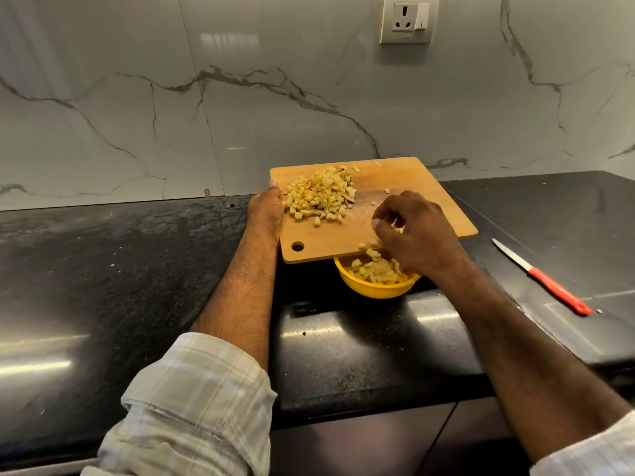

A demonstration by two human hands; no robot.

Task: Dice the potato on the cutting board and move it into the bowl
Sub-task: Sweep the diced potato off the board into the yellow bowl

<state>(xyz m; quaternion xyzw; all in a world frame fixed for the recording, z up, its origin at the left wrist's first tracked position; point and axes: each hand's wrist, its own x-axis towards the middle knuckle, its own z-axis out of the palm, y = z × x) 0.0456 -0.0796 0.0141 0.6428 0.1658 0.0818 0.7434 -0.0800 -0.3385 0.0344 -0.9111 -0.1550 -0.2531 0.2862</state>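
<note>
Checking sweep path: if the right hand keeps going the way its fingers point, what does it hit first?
Right hand fingers point left and toward the board's near edge; probably the loose dice there, above the bowl. Depth unclear.

- A knife with a red handle (pixel 543 277) lies on the black granite countertop (pixel 120 269).
- A marble-patterned backsplash (pixel 240 97) stands behind.
- 1 wall socket with switch (pixel 409 18) sits on it.

Bowl (pixel 378 286) far rim hidden (under board (pixel 412 207))
</note>
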